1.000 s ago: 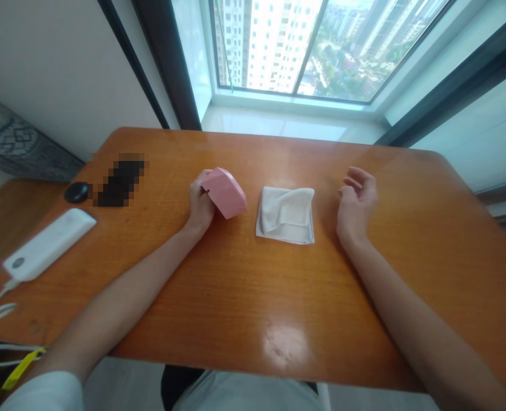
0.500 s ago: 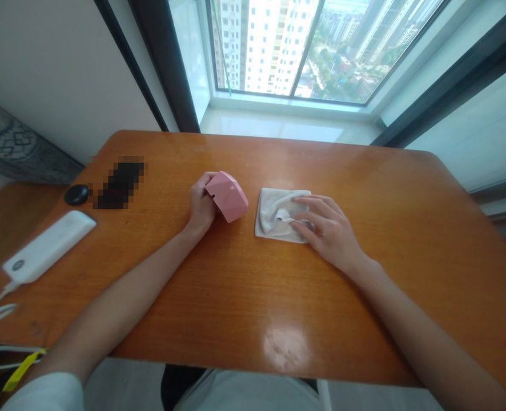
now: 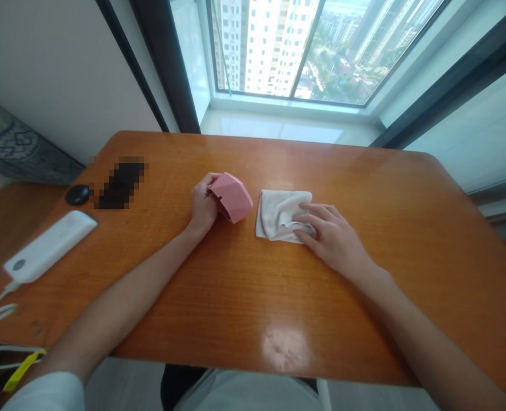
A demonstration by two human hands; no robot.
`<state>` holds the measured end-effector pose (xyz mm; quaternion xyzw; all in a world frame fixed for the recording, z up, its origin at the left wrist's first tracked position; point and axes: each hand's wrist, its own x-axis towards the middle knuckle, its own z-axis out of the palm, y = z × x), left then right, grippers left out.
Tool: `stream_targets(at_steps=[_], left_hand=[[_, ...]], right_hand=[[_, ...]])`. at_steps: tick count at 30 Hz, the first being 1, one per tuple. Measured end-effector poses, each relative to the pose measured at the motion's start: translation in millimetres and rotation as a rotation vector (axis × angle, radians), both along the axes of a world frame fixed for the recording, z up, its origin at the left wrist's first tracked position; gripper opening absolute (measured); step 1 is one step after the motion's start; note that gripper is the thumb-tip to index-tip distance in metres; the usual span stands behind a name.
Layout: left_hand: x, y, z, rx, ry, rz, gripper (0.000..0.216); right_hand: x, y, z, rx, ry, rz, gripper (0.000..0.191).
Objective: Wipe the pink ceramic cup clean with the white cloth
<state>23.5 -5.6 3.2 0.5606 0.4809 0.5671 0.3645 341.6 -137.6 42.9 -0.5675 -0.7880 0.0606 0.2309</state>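
Gripping smooth, faceted pink box [image 3: 236, 198] in left hand [image 3: 203, 201], left of rumpled cloth [image 3: 275, 213] — touching cloth's right side with parted-fingered right hand [image 3: 333, 235].

Right hand [image 3: 336, 240] now at the right side of the white cloth [image 3: 275, 214], well apart from it 1 second ago, cloth more rumpled near the fingers, finger contact hard to judge, left hand [image 3: 203, 202] tilting the pink object [image 3: 236, 197] slightly nearer the cloth.
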Motion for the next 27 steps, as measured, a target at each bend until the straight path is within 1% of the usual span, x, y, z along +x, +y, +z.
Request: stream_targets(at_steps=[5, 7, 9, 11, 13, 15, 16, 17, 19, 21, 22, 24, 27], left_hand=[[-0.2, -0.2, 0.1, -0.003, -0.001, 0.0, 0.017], [-0.1, -0.1, -0.4, -0.003, -0.009, -0.002, 0.016], [0.1, 0.0, -0.9, 0.002, -0.012, -0.001, 0.015], [0.0, 0.1, -1.5, 0.01, -0.008, 0.001, 0.016], [-0.4, 0.2, -2.2, 0.016, -0.001, 0.0, 0.016], [-0.8, 0.2, -2.9, 0.012, 0.0, -0.001, 0.016], [-0.9, 0.1, -3.1, 0.003, -0.006, -0.004, 0.016], [-0.9, -0.1, -3.3, -0.012, -0.016, -0.011, 0.016], [-0.7, -0.6, -3.3, -0.047, -0.044, -0.032, 0.018], [-0.3, -1.3, -2.6, -0.073, -0.062, -0.048, 0.021], [-0.1, -1.7, -2.0, -0.079, -0.061, -0.052, 0.023], [0.0, -2.2, -0.5, -0.076, -0.04, -0.049, 0.025], [-0.4, -2.5, 1.3, -0.045, -0.007, -0.038, 0.023]], right_hand=[[-1.7, 2.9, 2.2, -0.018, 0.085, -0.027, 0.025], [-3.0, 4.5, 3.9, -0.024, 0.074, -0.022, 0.024], [-5.0, 5.3, 6.7, -0.022, 0.041, 0.01, 0.027], [-7.1, 4.3, 11.5, 0.006, 0.026, 0.031, 0.03], [-8.0, 1.3, 17.9, 0.072, 0.021, 0.02, 0.033], [-6.4, -3.3, 23.9, 0.126, -0.006, 0.023, 0.032], [-4.7, -6.1, 26.1, 0.132, -0.038, 0.049, 0.031], [-2.6, -9.1, 27.7, 0.121, -0.082, 0.087, 0.03], [1.1, -16.2, 29.3, 0.047, -0.166, 0.179, 0.027], [1.5, -23.7, 30.6, -0.023, -0.192, 0.221, 0.026], [-0.3, -26.9, 31.6, -0.029, -0.177, 0.212, 0.026], [-6.7, -29.6, 34.4, 0.017, -0.117, 0.164, 0.029], [-14.4, -15.2, 35.2, 0.1, -0.005, 0.101, 0.039]])
